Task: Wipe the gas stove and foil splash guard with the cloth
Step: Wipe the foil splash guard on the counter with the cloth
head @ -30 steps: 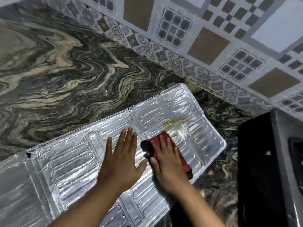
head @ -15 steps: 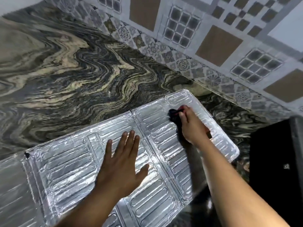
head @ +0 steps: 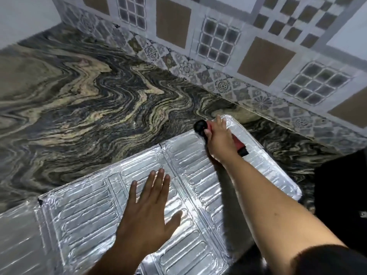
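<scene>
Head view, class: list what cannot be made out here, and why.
- Gas stove: dark block cut off by the right edge, burners unseen.
- Cloth: mostly hidden beneath the right hand.
- Foil splash guard: cut off at the left and bottom edges; part hidden under the left hand.

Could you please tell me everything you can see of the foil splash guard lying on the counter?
The foil splash guard is shiny, silvery and embossed with rounded oblong ridges. Its hinged panels lie opened flat on the marbled countertop, running from lower left to upper right. The left hand presses flat on a middle panel; the right hand pushes a red and black cloth at the far corner. Small tears show at two folds.
</scene>
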